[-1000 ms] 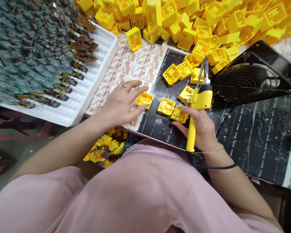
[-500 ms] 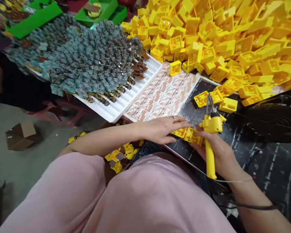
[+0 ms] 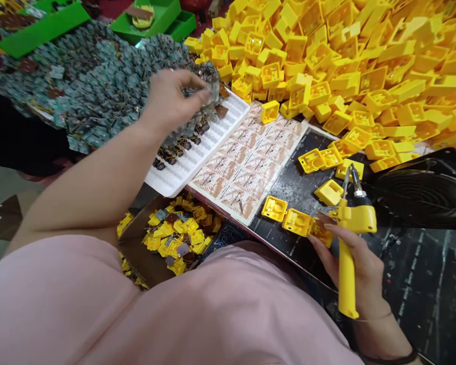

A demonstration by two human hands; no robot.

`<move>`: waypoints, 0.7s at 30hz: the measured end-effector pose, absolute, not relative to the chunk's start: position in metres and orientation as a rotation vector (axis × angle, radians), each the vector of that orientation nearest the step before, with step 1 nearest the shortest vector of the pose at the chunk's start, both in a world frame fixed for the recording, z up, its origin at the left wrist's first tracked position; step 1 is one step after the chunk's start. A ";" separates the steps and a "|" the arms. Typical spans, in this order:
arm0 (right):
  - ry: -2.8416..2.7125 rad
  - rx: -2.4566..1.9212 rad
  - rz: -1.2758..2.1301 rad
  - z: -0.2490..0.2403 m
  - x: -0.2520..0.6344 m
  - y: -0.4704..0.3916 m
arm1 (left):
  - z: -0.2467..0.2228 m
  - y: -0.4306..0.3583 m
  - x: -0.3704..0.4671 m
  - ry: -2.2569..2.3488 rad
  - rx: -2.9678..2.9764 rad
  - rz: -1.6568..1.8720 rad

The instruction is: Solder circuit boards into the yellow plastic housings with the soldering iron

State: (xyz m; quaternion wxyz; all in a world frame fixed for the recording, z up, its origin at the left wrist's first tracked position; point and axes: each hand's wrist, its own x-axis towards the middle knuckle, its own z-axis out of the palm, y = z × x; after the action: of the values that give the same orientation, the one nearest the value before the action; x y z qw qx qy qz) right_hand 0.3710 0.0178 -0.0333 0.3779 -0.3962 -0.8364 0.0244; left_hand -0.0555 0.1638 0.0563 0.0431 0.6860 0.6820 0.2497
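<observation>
Shifted: our left hand, from yellow housings on black surface to circuit boards; fingers curved, pinch unclear through blur. Our right hand: wrapped round soldering gun, fingertips at one housing. Hazard: wires snagging, from close packing.

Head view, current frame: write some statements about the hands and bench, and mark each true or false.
1. The right hand holds a yellow tool. True.
2. The left hand is over the pile of yellow housings. False: it is over the circuit boards.
3. The black fan stands left of the white tray. False: the black fan is at the right edge, the white tray left of it.
4. The cardboard box contains yellow parts. True.
</observation>
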 end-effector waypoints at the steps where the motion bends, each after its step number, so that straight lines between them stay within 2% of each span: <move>1: -2.128 -1.024 0.069 -0.034 0.371 0.018 | 0.063 0.161 -0.055 2.008 1.994 0.880; 3: -2.101 -1.060 0.095 -0.035 0.368 0.020 | 0.071 0.158 -0.051 1.773 1.890 0.962; 5: -2.091 -1.097 0.125 -0.035 0.360 0.025 | 0.072 0.159 -0.041 1.550 1.913 0.871; 11: -2.246 -1.019 0.224 -0.045 0.319 0.047 | 0.041 0.143 0.027 1.033 2.621 -0.136; 13: -2.290 -1.010 0.242 -0.047 0.313 0.049 | 0.028 0.125 0.043 0.829 2.770 -0.311; 14: -2.305 -1.011 0.243 -0.047 0.313 0.049 | 0.024 0.116 0.046 0.763 2.811 -0.309; 16: -2.307 -1.003 0.217 -0.042 0.317 0.045 | 0.017 0.103 0.041 0.811 2.827 -0.083; 19: -2.219 -1.028 0.163 -0.028 0.333 0.035 | 0.010 0.095 0.020 1.211 2.619 0.310; 21: -2.135 -1.050 0.124 -0.016 0.347 0.026 | 0.004 0.092 0.011 1.449 2.464 0.377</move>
State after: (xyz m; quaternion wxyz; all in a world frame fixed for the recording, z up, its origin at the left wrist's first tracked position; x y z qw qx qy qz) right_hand 0.3473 0.0259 -0.0163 0.3706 -0.4093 -0.8323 0.0485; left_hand 0.0106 0.0925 0.0043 0.1289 0.8475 0.4983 0.1296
